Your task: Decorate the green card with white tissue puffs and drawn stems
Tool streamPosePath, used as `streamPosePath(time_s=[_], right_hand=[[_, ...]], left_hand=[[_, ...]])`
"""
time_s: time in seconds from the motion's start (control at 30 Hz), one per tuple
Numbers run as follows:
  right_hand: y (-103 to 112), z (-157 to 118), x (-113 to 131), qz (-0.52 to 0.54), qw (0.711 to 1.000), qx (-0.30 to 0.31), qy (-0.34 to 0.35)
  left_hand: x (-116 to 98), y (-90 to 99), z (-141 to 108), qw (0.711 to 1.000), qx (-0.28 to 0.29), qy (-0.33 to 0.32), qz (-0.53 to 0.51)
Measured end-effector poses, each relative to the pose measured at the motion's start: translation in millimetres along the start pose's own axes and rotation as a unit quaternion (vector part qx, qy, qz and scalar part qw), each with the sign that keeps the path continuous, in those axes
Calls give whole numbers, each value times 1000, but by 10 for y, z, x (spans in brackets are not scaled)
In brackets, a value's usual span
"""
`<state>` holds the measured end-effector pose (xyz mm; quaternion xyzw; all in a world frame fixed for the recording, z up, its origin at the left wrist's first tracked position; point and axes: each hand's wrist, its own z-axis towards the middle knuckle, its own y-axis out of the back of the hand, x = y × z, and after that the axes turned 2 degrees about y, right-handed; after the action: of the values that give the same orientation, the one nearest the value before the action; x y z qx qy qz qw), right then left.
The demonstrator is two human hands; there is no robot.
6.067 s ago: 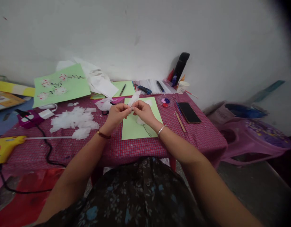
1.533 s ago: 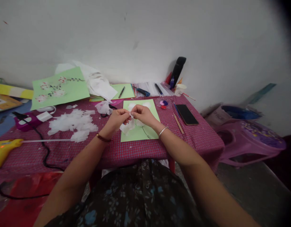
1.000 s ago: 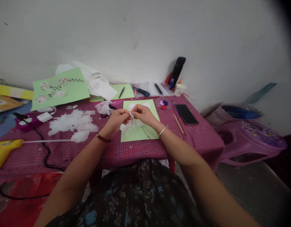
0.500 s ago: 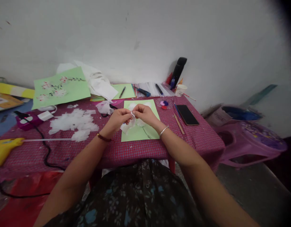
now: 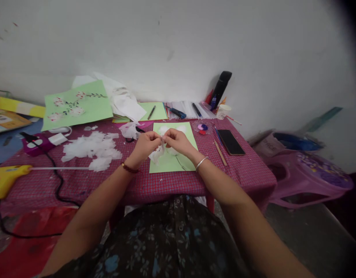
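My left hand (image 5: 147,146) and my right hand (image 5: 178,141) meet fingertip to fingertip over a light green sheet of paper (image 5: 163,168). Between them they pinch a small piece of white tissue paper (image 5: 162,145), mostly hidden by the fingers. On the sheet, white tufts lie partly behind my hands, and a dark stem line (image 5: 181,162) is drawn near the right hand. To the left, a heap of torn white tissue pieces (image 5: 92,148) covers part of the checked tablecloth. Crumpled white tissue (image 5: 129,130) rests just beyond my left hand.
A yellow glue gun (image 5: 10,177) with its stick and black cord lies left, near a purple power socket (image 5: 36,144). A finished-looking flower picture (image 5: 76,106) leans behind. Right are a phone (image 5: 231,142), a wooden stick (image 5: 220,153), a paint palette (image 5: 202,128) and a paper cup (image 5: 223,111).
My fingertips have shifted slightly around the tissue piece, and less white shows at the pinch. The whole view has moved a little; the things on the table keep their places.
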<state>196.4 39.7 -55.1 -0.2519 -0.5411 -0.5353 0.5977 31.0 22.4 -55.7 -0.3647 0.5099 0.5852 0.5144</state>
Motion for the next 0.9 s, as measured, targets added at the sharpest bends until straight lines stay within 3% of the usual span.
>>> streamPosePath(time_s=[0.47,0.7,0.9], right_hand=[[12,18,-54,-21,1000,-2,12],[4,40,-32,-21,999,-30,-6],[35,54,19,97,991,-28,-87]], left_hand=[[-88,-22,-43,991,-15,-62,119],[-70,-52,-62,992,-19,-80,99],[-19,-34,-5,1000,4,-4,-20]])
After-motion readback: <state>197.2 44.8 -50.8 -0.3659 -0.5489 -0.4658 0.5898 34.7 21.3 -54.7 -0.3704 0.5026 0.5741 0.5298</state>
